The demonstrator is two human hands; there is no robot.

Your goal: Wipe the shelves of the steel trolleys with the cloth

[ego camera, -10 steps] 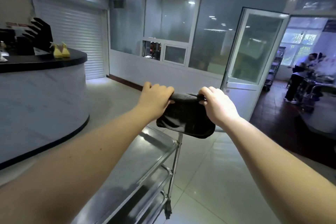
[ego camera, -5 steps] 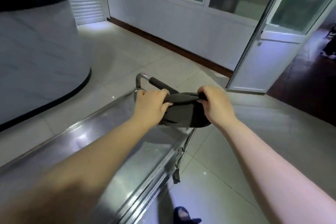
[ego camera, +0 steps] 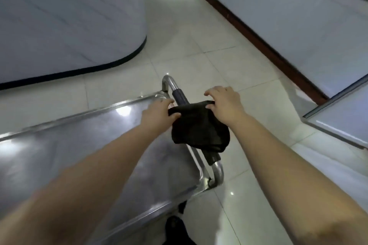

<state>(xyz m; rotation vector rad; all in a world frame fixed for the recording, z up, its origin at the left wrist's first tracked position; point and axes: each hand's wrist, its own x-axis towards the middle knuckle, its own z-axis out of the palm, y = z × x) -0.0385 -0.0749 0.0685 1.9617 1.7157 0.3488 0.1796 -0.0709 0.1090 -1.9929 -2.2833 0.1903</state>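
Steel trolley (ego camera: 111,165) sits low-left in view, with the top shelf (ego camera: 79,155) reflecting the ceiling lights. Dark cloth (ego camera: 199,129) is draped over the trolley's push handle (ego camera: 179,95) — on the black grip sleeve, whose ends show on either side. The cloth's lower hem overlaps the shelf's end rim in view. Left hand (ego camera: 159,111) pinches the cloth's upper left corner, thumb on top of the fabric. Right hand (ego camera: 223,103) is at the cloth's upper right edge — fingers spread and lifted, curled round nothing, thumb touching the fold. Pale tiled floor (ego camera: 199,55) all round. Curved white counter front (ego camera: 69,16) with a black base strip is to the left; white wall (ego camera: 278,6) with brown skirting is to the right.
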